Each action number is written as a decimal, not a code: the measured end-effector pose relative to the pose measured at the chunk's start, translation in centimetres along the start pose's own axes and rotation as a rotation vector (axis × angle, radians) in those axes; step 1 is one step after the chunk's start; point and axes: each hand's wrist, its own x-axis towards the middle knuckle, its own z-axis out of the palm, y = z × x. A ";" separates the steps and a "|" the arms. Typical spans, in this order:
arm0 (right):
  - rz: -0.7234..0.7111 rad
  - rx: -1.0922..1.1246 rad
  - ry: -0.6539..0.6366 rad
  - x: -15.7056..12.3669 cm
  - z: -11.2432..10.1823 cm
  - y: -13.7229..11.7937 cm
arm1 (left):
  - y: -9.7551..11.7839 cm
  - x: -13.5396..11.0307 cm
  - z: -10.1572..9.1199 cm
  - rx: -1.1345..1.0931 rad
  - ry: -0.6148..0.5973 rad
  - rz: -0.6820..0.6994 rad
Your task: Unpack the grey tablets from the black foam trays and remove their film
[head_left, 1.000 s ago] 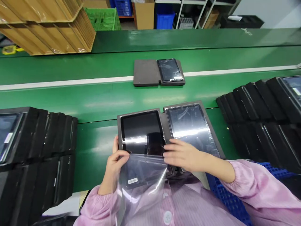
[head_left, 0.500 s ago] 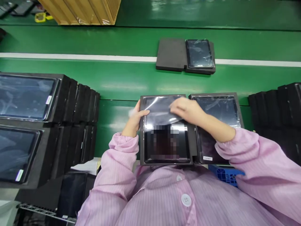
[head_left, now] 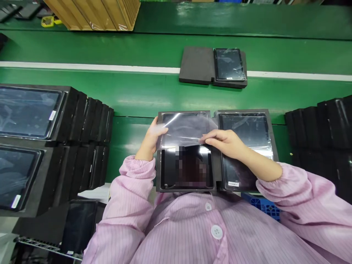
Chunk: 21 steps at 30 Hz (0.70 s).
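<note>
In front of me a tablet lies screen up in a black foam tray. Clear protective film covers its upper half; the lower half of the screen shows dark and reflective. My left hand grips the tray's left edge, thumb on top near the film and other fingers underneath or hidden. My right hand pinches the lower right edge of the film between thumb and fingertips, just above the screen. Under my right wrist sits a second tablet with a film over it and a white label.
Rows of foam trays with tablets stand at the left, and stacked black trays at the right. Farther back on the green bench are another tablet, a grey foam block and a yellow-brown crate. A blue basket shows below.
My right hand has come down toward me with the film's edge, from the upper part of the screen to mid-height. My left hand keeps its grip. The whole view has shifted slightly.
</note>
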 end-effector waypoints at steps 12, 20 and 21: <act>0.238 0.117 0.212 1.9 0.6 0.2 | -1.7 -10.8 0.8 0.673 0.279 0.072; 0.188 0.098 0.235 1.5 0.6 0.7 | -4.0 -15.4 1.3 0.784 0.406 0.027; 0.178 0.094 0.238 1.4 0.6 0.7 | -3.9 -15.3 1.5 0.770 0.444 0.010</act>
